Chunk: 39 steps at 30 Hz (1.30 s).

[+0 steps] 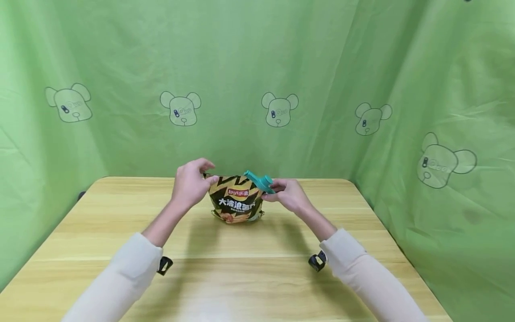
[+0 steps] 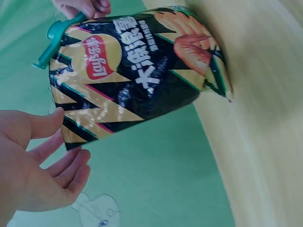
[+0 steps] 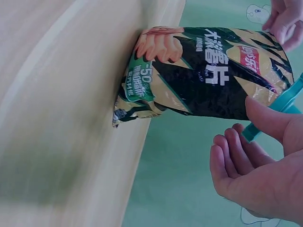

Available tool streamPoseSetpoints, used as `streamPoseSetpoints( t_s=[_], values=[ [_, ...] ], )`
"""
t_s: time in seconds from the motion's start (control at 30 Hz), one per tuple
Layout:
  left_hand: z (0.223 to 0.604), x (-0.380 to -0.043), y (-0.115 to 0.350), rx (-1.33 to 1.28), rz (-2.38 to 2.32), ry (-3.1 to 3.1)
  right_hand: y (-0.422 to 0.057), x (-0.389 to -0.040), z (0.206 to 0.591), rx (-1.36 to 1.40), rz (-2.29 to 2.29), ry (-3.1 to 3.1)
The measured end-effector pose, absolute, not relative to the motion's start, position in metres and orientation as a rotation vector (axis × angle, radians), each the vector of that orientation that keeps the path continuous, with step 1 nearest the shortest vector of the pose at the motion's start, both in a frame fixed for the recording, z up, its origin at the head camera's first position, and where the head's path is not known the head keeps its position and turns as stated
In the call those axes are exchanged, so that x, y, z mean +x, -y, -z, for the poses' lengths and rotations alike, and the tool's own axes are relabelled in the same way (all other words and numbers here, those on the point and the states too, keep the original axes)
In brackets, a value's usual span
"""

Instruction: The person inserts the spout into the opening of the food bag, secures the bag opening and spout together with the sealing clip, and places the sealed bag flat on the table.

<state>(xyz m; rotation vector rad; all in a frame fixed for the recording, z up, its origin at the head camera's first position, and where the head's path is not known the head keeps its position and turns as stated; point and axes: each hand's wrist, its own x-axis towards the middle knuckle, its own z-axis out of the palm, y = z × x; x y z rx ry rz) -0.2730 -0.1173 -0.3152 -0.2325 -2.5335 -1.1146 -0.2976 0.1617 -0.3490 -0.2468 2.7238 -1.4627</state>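
A black and gold Lay's chip bag (image 1: 234,206) stands upright on the table, its bottom end resting on the wood. At its top left corner my left hand (image 1: 190,182) pinches the edge, the thumb in front and fingers behind. My right hand (image 1: 293,195) holds a teal bag clip (image 1: 261,182) with a round spout at the bag's top right corner. In the left wrist view the clip (image 2: 53,45) slants along the top edge, its far end sticking out past the bag. The right wrist view shows the right thumb against the bag beside the clip (image 3: 284,100).
The wooden table (image 1: 241,277) carries the bag near its far edge. A green curtain (image 1: 229,53) with bear-head drawings hangs behind and at both sides. Black wrist devices (image 1: 318,261) sit below both sleeves.
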Motion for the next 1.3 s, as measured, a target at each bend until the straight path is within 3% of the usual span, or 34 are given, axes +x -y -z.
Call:
streamPoseSetpoints(
  t_s=[0.57,1.3],
  values=[
    [0.378,-0.291,0.136,-0.045,1.564,2.617,-0.153,-0.299,0.383,-0.068,1.803,-2.542],
    [0.399,-0.299,0.131,-0.010,1.565,2.633,-0.149,-0.304,0.396,-0.049,1.797,-2.570]
  ],
)
